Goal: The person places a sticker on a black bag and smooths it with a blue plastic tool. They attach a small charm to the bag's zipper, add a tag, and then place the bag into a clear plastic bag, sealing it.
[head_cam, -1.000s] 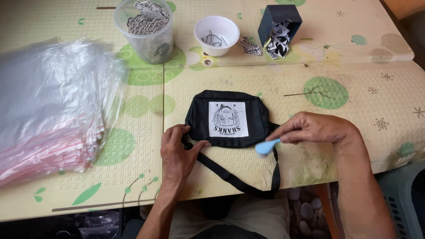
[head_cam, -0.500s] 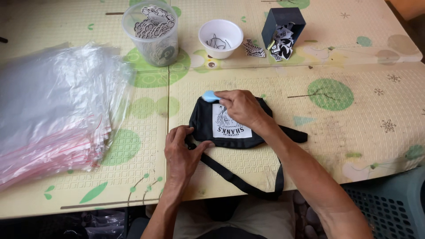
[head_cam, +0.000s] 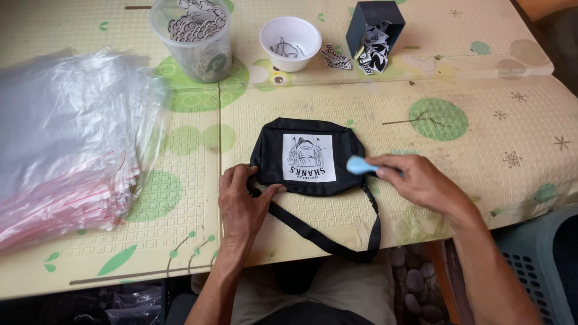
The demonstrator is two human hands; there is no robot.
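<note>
A small black pouch bag (head_cam: 274, 153) with a white printed patch (head_cam: 309, 157) lies flat on the patterned mat, its black strap (head_cam: 325, 238) looping toward the near edge. My left hand (head_cam: 241, 201) presses down on the bag's lower left corner and the strap's start. My right hand (head_cam: 418, 177) rests at the bag's right edge and pinches a small light blue tool (head_cam: 358, 164), whose tip touches the bag beside the patch.
A thick stack of clear plastic zip bags (head_cam: 66, 150) fills the left side. At the back stand a clear tub of printed tags (head_cam: 192, 39), a white bowl of small metal bits (head_cam: 290, 42) and a dark box of stickers (head_cam: 374, 33). A grey crate (head_cam: 536, 271) sits below right.
My right hand, with the blue tool, has swept from the bag's top edge to its right edge. My left hand has stayed on the lower left corner.
</note>
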